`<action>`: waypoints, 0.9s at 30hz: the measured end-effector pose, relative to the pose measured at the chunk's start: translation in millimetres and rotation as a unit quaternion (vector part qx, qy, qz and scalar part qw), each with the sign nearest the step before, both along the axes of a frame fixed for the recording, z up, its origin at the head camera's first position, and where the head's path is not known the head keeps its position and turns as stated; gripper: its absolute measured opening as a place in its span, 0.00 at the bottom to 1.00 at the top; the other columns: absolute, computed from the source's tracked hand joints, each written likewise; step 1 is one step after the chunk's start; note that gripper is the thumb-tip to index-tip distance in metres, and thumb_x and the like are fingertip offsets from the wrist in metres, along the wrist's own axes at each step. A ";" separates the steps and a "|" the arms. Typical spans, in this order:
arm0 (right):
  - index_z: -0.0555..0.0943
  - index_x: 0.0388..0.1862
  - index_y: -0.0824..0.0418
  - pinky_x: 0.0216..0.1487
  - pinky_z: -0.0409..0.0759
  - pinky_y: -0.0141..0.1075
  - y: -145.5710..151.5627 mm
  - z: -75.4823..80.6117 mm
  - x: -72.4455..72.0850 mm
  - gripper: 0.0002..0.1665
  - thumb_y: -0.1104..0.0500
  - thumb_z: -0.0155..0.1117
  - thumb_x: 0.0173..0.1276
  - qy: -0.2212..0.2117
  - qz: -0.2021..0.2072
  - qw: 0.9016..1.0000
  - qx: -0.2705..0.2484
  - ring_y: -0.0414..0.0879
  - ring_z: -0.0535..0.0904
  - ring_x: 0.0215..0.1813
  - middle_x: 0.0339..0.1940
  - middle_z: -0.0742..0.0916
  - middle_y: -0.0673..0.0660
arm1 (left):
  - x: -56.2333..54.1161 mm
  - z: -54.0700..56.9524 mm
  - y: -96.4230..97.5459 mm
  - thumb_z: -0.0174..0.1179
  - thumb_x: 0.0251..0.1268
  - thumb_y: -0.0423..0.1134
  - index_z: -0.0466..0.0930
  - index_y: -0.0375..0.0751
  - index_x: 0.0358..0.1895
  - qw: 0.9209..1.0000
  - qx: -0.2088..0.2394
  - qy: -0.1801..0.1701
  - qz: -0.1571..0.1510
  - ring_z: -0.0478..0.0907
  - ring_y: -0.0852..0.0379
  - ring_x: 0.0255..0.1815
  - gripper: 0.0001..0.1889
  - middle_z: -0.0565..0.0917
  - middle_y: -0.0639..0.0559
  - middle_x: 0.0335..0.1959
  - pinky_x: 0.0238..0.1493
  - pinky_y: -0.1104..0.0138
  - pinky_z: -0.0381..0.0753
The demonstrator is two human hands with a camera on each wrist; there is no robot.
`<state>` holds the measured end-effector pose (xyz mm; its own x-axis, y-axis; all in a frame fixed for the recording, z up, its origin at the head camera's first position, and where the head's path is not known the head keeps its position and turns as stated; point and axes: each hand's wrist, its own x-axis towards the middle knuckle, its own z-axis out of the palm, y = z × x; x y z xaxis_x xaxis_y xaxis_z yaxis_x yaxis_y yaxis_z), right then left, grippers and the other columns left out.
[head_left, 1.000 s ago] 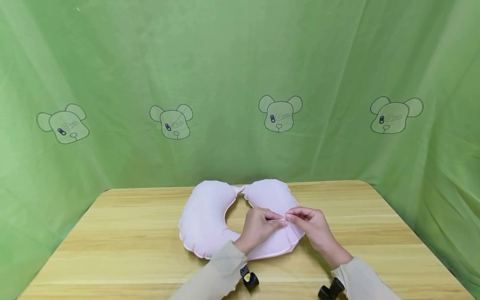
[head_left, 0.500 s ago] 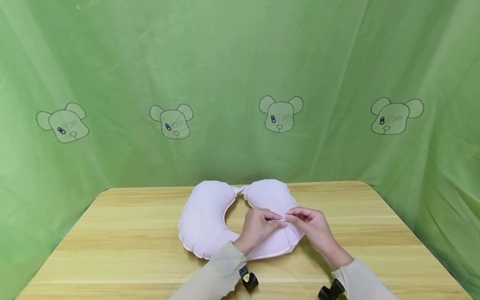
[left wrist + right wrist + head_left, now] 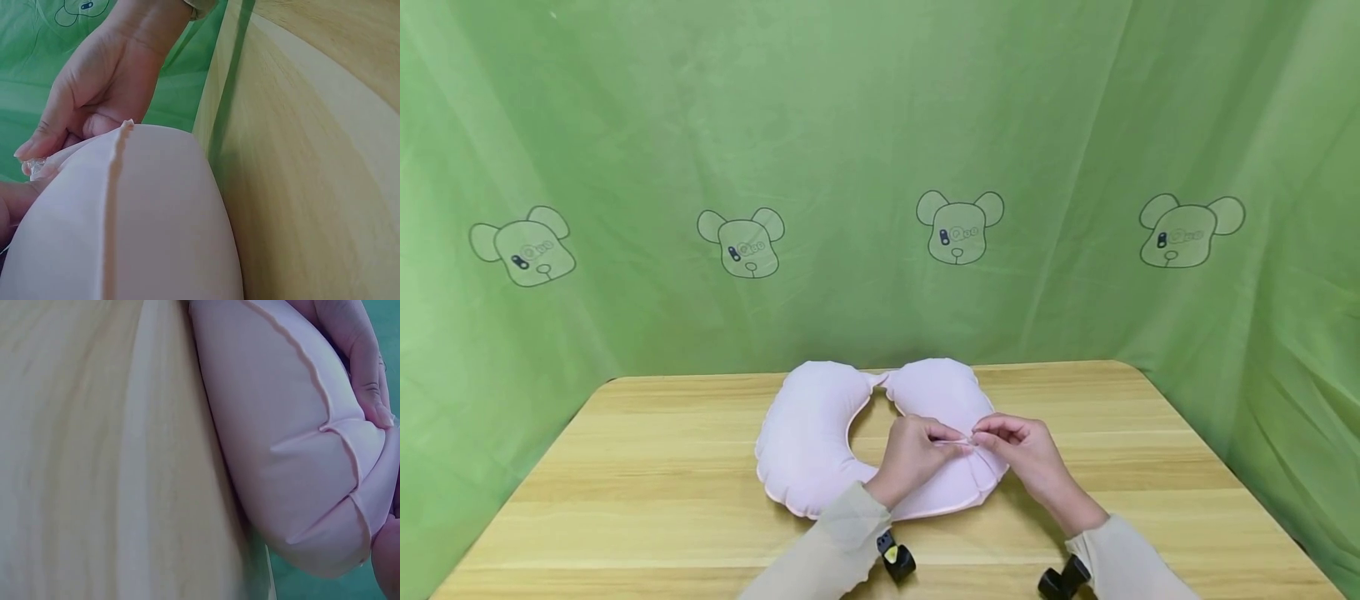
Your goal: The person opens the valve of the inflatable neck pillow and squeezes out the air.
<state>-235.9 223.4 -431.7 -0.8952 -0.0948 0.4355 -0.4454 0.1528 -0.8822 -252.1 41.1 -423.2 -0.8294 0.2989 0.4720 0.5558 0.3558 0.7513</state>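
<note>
Pinched between both hands: small clear valve (image 3: 32, 166) on pink U-shaped neck pillow (image 3: 808, 433). Left hand (image 3: 913, 454) grips from 9 o'clock, right hand (image 3: 1026, 454) from 3 o'clock. Pillow lies mid-table on wooden table (image 3: 647, 475), opening toward 12 o'clock; green curtain (image 3: 850, 125) behind.

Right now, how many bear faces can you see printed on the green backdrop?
4, in a row above the table: far left, left of centre, centre-right, far right. Folds could hide more.
</note>
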 end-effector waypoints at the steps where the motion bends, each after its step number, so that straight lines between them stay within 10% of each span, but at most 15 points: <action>1: 0.84 0.33 0.66 0.28 0.73 0.25 0.2 -0.3 -0.3 0.03 0.69 0.66 0.59 0.002 0.001 1.000 -0.001 0.35 0.76 0.29 0.28 0.86 0.45 | -0.1 0.0 -0.1 0.73 0.46 0.37 0.89 0.42 0.26 1.000 0.001 0.000 0.000 0.81 0.69 0.29 0.04 0.87 0.53 0.24 0.34 0.79 0.75; 16: 0.77 0.44 0.76 0.42 0.79 0.27 15.0 -5.0 -4.2 0.15 0.72 0.65 0.57 0.018 0.075 0.996 0.038 0.39 0.81 0.38 0.37 0.86 0.48 | -2.2 0.0 -1.4 0.74 0.46 0.38 0.89 0.43 0.26 1.000 -0.002 -0.011 0.006 0.80 0.70 0.29 0.05 0.87 0.55 0.24 0.34 0.79 0.74; 27: 0.82 0.39 0.67 0.45 0.76 0.26 9.6 -6.7 -3.7 0.13 0.68 0.70 0.54 0.041 0.049 0.993 0.097 0.37 0.79 0.43 0.40 0.86 0.54 | -2.8 -0.7 -3.2 0.73 0.47 0.38 0.89 0.42 0.27 1.000 0.007 -0.026 0.001 0.80 0.69 0.31 0.05 0.87 0.54 0.25 0.35 0.78 0.75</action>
<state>-239.6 233.0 -438.5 -0.8401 -0.2688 0.4712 -0.5352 0.2686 -0.8009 -254.9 37.9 -424.0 -0.8537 0.2902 0.4324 0.5149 0.3463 0.7841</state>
